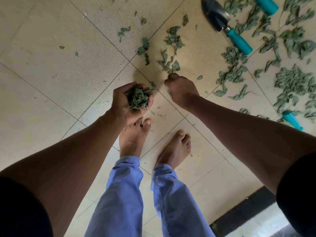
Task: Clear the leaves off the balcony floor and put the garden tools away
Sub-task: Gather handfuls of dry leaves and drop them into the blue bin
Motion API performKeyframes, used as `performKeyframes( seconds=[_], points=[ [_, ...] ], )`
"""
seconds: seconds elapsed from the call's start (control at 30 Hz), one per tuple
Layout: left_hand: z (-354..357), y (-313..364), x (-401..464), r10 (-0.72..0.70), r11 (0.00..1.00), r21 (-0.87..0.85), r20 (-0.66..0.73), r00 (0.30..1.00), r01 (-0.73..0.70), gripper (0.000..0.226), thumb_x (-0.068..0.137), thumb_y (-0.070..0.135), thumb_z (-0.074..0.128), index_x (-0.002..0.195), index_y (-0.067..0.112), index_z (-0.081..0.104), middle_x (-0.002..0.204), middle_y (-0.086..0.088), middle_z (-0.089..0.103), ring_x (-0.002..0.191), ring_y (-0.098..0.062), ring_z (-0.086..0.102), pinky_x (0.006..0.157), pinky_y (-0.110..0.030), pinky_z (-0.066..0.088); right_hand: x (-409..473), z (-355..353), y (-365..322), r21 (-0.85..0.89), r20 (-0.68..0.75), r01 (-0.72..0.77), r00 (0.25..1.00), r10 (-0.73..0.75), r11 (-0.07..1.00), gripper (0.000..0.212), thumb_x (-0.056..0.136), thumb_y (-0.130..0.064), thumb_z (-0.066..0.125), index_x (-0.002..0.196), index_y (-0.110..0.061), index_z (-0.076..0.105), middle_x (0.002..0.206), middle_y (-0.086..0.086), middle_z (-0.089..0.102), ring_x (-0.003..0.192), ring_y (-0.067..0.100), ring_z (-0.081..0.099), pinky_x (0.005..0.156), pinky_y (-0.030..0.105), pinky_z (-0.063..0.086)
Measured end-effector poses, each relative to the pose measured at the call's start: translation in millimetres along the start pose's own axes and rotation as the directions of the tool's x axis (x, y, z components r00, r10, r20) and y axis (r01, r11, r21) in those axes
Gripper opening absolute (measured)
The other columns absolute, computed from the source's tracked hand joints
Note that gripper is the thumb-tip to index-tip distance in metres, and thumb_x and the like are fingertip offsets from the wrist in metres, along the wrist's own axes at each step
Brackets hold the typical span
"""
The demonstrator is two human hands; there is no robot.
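My left hand is cupped palm-up around a bunch of green leaves. My right hand reaches down to the tiled floor, its fingertips pinching leaves at the near end of a scattered patch. More loose leaves lie thick toward the right. A dark trowel with a teal handle lies at the top right among them. Two more teal tool handles show: one at the top edge, one at the right, its head out of view.
My bare feet and blue trouser legs stand just below the hands. A dark threshold strip runs along the lower right. The tiles to the left carry only a few small leaf scraps.
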State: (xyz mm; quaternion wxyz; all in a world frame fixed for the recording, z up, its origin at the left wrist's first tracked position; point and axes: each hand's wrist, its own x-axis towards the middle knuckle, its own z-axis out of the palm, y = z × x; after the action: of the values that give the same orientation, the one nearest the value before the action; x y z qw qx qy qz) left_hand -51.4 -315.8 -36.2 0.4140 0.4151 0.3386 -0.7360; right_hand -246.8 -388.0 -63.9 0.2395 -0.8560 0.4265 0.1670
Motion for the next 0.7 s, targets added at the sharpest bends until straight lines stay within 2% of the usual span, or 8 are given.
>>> performKeyframes(
  seconds=[0.13, 0.23, 0.33, 0.43, 0.5, 0.57, 0.63, 0.7],
  points=[
    [-2, -2, -5, 0.035, 0.999, -0.007, -0.017, 0.999, -0.035, 0.026, 0.096, 0.023, 0.058, 0.077, 0.008, 0.066, 0.093, -0.006, 0.064, 0.089, -0.027, 0.066, 0.078, -0.036, 0.06, -17, -8, 1, 0.31, -0.205, -0.116, 0.961, 0.185, 0.944, 0.012, 0.087, -0.001, 0.069, 0.088, -0.013, 0.071, 0.099, 0.01, 0.063, 0.078, 0.022, 0.065, 0.067, 0.031, 0.056],
    [2, -4, -8, 0.064, 0.997, -0.042, -0.035, 0.997, -0.066, 0.029, 0.097, 0.023, 0.057, 0.076, 0.006, 0.067, 0.089, -0.007, 0.066, 0.086, -0.027, 0.067, 0.078, -0.036, 0.06, -40, -44, -26, 0.597, -0.309, -0.043, 0.909, 0.279, 0.801, 0.009, 0.087, -0.003, 0.072, 0.088, -0.012, 0.073, 0.093, 0.0, 0.069, 0.077, 0.011, 0.065, 0.067, 0.025, 0.056],
    [7, -6, -9, 0.069, 0.997, -0.039, -0.056, 0.996, -0.072, 0.026, 0.097, 0.024, 0.055, 0.084, 0.005, 0.067, 0.097, -0.012, 0.068, 0.089, -0.028, 0.068, 0.078, -0.037, 0.06, -66, -82, -61, 0.832, -0.24, 0.008, 0.907, 0.346, 0.554, 0.008, 0.087, -0.002, 0.075, 0.09, -0.01, 0.075, 0.085, -0.008, 0.073, 0.077, 0.008, 0.071, 0.073, 0.022, 0.059],
    [17, -9, -12, 0.069, 0.997, 0.048, -0.018, 0.997, -0.068, 0.031, 0.096, 0.023, 0.051, 0.081, 0.004, 0.07, 0.098, -0.018, 0.069, 0.1, -0.033, 0.066, 0.104, -0.039, 0.047, -75, -90, -88, 0.895, -0.161, -0.009, 0.926, 0.34, 0.447, 0.009, 0.086, -0.002, 0.077, 0.09, -0.009, 0.075, 0.083, -0.01, 0.074, 0.076, 0.008, 0.071, 0.073, 0.024, 0.059],
    [26, -11, -15, 0.103, 0.993, 0.058, 0.001, 0.995, -0.103, 0.04, 0.098, 0.019, 0.047, 0.066, 0.006, 0.069, 0.079, -0.014, 0.068, 0.083, -0.03, 0.07, 0.102, -0.04, 0.048, -71, -82, -98, 0.867, -0.171, -0.032, 0.918, 0.358, 0.497, 0.01, 0.085, -0.003, 0.076, 0.09, -0.011, 0.075, 0.083, -0.011, 0.074, 0.076, 0.007, 0.07, 0.072, 0.022, 0.056],
    [30, -12, -16, 0.11, 0.993, 0.035, 0.002, 0.994, -0.11, 0.043, 0.1, 0.019, 0.044, 0.065, 0.007, 0.064, 0.069, -0.01, 0.064, 0.066, -0.026, 0.067, 0.079, -0.037, 0.057, -62, -70, -101, 0.787, -0.246, -0.037, 0.896, 0.369, 0.616, 0.01, 0.084, -0.006, 0.074, 0.09, -0.015, 0.073, 0.083, -0.011, 0.073, 0.075, 0.007, 0.069, 0.07, 0.027, 0.057],
    [30, -13, -16, 0.095, 0.995, 0.012, -0.005, 0.995, -0.095, 0.037, 0.101, 0.022, 0.045, 0.072, 0.007, 0.062, 0.07, -0.009, 0.063, 0.065, -0.025, 0.066, 0.066, -0.031, 0.058, -52, -60, -102, 0.631, -0.321, -0.069, 0.884, 0.341, 0.773, 0.01, 0.084, -0.01, 0.072, 0.09, -0.018, 0.072, 0.083, -0.007, 0.072, 0.074, 0.015, 0.069, 0.063, 0.03, 0.055],
    [27, -13, -14, 0.09, 0.995, 0.031, -0.006, 0.996, -0.09, 0.041, 0.102, 0.024, 0.044, 0.069, 0.009, 0.063, 0.069, -0.005, 0.062, 0.065, -0.022, 0.064, 0.066, -0.027, 0.054, -45, -53, -103, 0.481, -0.36, -0.12, 0.877, 0.32, 0.869, 0.008, 0.084, -0.012, 0.074, 0.088, -0.019, 0.073, 0.087, -0.002, 0.07, 0.078, 0.021, 0.065, 0.059, 0.025, 0.047]
  ],
)
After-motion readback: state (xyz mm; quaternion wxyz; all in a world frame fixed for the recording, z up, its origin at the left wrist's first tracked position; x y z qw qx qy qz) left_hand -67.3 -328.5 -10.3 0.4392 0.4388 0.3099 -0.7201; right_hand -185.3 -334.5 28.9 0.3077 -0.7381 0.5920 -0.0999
